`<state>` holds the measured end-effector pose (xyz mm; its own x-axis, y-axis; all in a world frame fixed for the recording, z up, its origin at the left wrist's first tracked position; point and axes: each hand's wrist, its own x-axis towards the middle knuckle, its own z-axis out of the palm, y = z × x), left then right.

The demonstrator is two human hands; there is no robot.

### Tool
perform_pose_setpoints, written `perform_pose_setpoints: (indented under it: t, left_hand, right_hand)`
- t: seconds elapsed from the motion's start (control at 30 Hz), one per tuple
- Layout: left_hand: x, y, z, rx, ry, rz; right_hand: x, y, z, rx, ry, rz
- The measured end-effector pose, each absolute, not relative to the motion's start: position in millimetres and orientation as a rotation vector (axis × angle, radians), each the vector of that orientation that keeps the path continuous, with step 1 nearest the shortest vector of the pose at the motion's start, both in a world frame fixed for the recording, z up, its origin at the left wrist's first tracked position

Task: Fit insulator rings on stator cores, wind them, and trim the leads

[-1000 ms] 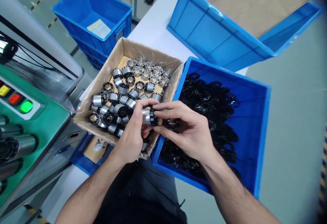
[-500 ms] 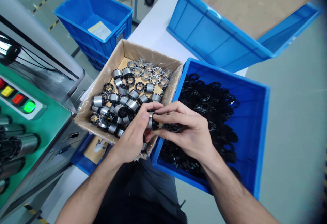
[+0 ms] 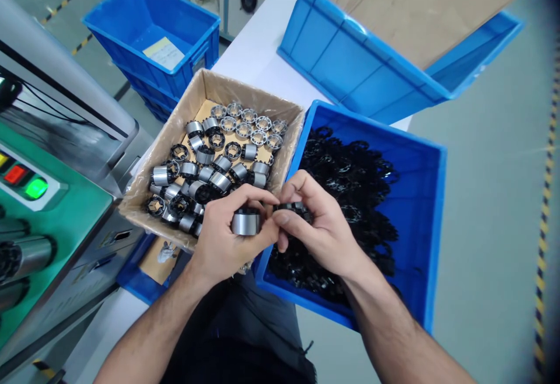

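Note:
My left hand (image 3: 223,235) curls around a silver metal stator core (image 3: 245,223), which rests between its thumb and fingers with the smooth side facing me. A black slotted plastic ring (image 3: 295,208) is pinched in my right hand (image 3: 321,226), just to the right of the core. The left fingertips meet this ring's left edge, so both hands touch there. Below my left hand's far side lies a plastic-lined cardboard box (image 3: 144,188) of similar cores, many with black ends. Under my right hand is a blue bin (image 3: 422,209) heaped with black rings (image 3: 350,180).
A larger blue crate (image 3: 350,51) with cardboard on top stands behind the bin on the white table (image 3: 258,60). Stacked blue crates (image 3: 149,74) are at the back left. On the left is a green-topped machine (image 3: 83,220) with lit buttons and metal cylinders.
Earlier both hands were together around a core. Now the core sits back in my left hand, while my right hand holds a black ring apart from it. The view has shifted slightly.

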<state>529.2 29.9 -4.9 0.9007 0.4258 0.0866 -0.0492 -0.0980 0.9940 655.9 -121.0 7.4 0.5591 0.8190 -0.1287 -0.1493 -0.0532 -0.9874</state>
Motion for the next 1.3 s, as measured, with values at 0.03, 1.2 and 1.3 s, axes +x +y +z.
perform_pose_setpoints:
  t: [0.03, 1.2, 1.3]
  left_hand:
    - [530, 29, -5, 1.643, 0.306, 0.428]
    - [522, 28, -14, 1.189, 0.341, 0.121]
    - [521, 43, -5, 1.438, 0.318, 0.241]
  right_hand:
    - [656, -119, 9, -1.416, -0.594, 0.847]
    - [647, -112, -2, -1.513, -0.781, 0.539]
    - [666, -120, 0, -1.606, -0.856, 0.496]
